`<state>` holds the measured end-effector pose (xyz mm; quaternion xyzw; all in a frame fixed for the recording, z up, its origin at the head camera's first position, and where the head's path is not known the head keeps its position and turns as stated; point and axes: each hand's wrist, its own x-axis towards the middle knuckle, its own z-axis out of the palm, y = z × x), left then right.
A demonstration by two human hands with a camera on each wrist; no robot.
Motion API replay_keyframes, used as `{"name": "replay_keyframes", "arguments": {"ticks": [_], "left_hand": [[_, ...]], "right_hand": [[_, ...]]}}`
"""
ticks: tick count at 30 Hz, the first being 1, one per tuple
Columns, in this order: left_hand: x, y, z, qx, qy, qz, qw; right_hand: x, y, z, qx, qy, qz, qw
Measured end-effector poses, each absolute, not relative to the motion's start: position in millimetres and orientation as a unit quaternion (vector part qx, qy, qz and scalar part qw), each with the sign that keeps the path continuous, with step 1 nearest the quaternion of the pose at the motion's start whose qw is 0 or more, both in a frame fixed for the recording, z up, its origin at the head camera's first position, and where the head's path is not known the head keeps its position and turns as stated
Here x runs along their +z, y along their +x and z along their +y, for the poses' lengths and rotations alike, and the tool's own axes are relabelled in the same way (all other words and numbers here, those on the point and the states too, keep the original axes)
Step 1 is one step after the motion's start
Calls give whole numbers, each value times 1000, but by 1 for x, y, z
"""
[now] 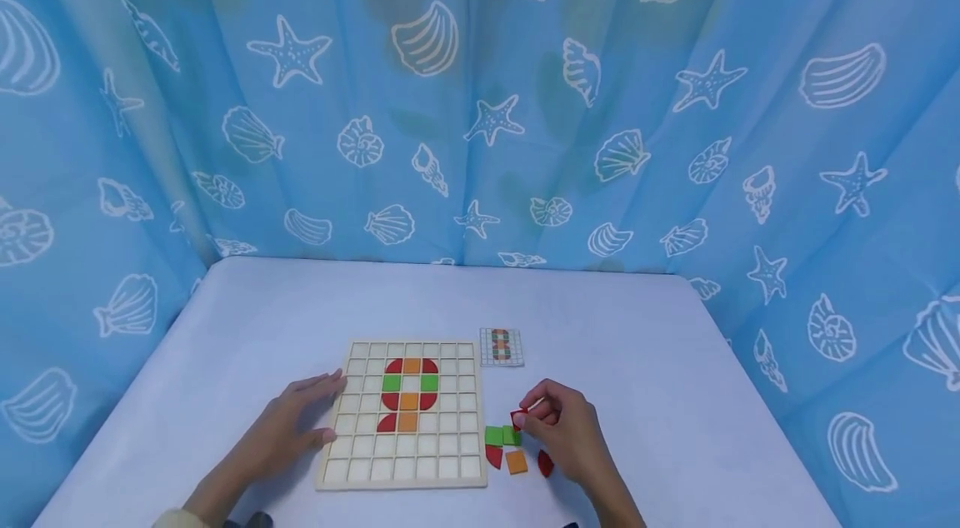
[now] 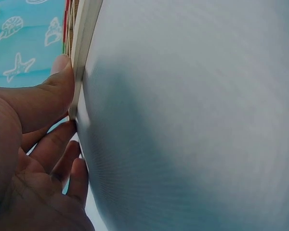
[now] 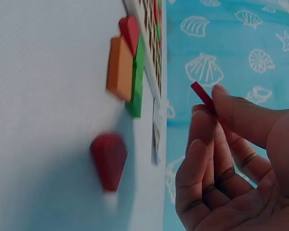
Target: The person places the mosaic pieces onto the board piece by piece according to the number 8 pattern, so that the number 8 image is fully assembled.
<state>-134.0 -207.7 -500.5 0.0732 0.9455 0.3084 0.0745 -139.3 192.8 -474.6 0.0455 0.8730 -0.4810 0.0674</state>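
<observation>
Nearest, at four o'clock from the gridded board [image 1: 397,470], lie an orange square [image 1: 516,462], two red curved pieces [image 1: 545,463] and, just beyond, two green squares [image 1: 493,435]. At three o'clock the right hand [image 1: 562,428] pinches a red piece [image 3: 203,96] between thumb and fingertips, above the table. At nine, the left hand [image 1: 288,428], thumb and fingers spread, touches the board's edge. Coloured pieces [image 1: 408,400] fill cells from the board's centre toward twelve. Farther, at two, lies a patterned card [image 1: 501,346]; beyond hangs a shell-print curtain [image 1: 491,120].
</observation>
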Motion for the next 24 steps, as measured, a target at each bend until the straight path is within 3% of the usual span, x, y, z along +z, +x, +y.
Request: {"name": "replay_keyframes", "arguments": {"ticks": [24], "left_hand": [[-500, -135, -211, 322, 80, 941, 73]], "right_hand": [[-472, -146, 158, -542, -19, 834, 103]]}}
